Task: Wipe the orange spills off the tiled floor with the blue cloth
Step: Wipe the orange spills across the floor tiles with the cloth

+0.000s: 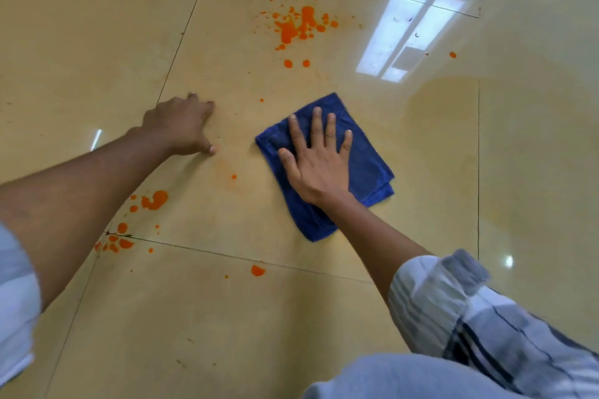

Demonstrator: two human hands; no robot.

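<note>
Fingers point(316, 126) of right hand point(319, 165) spread flat, pressing blue cloth point(366, 165) beneath; left hand point(181, 126) braced on floor point(227, 317)

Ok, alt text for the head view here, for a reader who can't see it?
A right hand presses flat on a folded blue cloth on a glossy beige tiled floor. The left hand rests on the floor. Orange spills remain: a large splatter beyond the cloth and drops under the left arm.
</note>
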